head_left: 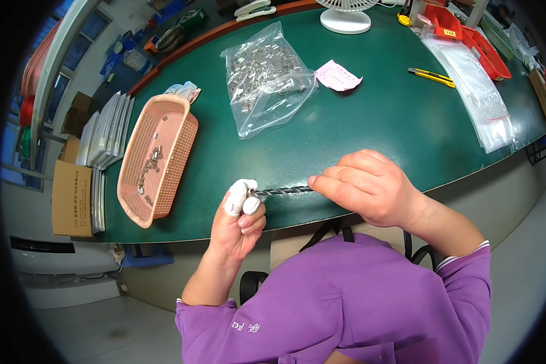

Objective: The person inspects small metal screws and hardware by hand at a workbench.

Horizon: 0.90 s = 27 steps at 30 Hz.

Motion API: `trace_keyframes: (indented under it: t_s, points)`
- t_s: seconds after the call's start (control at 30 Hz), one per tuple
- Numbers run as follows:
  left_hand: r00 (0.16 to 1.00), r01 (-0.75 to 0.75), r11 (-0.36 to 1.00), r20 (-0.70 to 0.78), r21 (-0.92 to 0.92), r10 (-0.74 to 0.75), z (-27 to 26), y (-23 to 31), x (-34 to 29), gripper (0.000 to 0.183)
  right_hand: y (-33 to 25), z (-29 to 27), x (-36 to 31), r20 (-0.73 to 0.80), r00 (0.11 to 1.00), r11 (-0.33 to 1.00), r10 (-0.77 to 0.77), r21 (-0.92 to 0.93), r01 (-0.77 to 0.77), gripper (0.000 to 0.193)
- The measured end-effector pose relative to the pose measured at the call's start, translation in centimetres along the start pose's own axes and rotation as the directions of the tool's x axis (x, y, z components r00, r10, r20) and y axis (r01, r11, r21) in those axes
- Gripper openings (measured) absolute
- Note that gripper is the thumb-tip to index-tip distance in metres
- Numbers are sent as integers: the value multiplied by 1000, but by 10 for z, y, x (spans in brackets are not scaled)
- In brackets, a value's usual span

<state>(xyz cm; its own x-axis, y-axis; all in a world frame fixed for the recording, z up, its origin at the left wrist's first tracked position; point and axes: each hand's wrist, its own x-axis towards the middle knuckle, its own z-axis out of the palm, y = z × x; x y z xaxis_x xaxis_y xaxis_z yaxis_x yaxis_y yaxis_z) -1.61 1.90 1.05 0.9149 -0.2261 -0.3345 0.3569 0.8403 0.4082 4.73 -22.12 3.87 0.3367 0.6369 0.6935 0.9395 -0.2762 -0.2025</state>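
Near the table's front edge, my left hand (238, 225), with white coverings on its thumb and forefinger, pinches a small metal part (252, 193). Most of that part is hidden by the fingertips. My right hand (370, 189) is closed around one end of a dark twist drill bit (283, 190). The bit lies roughly level between the hands, its other end meeting the small part; whether it enters a hole there I cannot tell. To the left is a pink perforated plastic basket (181, 159) with several small metal parts (151, 164) in it. Beyond the hands lies a clear bag (267, 70) full of similar parts.
On the green table (370, 121) lie a pink paper slip (338, 76), a yellow utility knife (432, 77) and a stack of clear plastic bags (476, 97). Red bins (486, 53) and a white fan (346, 20) stand at the back. A cardboard box (73, 199) is beyond the left edge.
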Motion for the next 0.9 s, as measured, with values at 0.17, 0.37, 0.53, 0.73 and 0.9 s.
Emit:
trace_keyframes:
  t_s: [0.17,0.37,0.53,0.73,0.9]
  points:
    - [995,-90,969,73,229,75,5,-1,0,15,1,-2,5,-12,996,991,-90,-98,89,27]
    - [829,-489,491,208,721,519,7,-12,7,4,-1,-5,7,136,990,997,33,-68,-24,21]
    - [510,-755,-129,699,643,502,-10,-8,11,9,-9,0,7,543,583,336,604,490,-805,19]
    - [250,-728,-600,944,330,216,-11,12,20,21,-6,25,-17,843,342,-362,415,498,-788,34]
    - [404,-453,-736,852,503,334,-19,38,20,21,18,18,-29,511,472,72,718,621,-781,26]
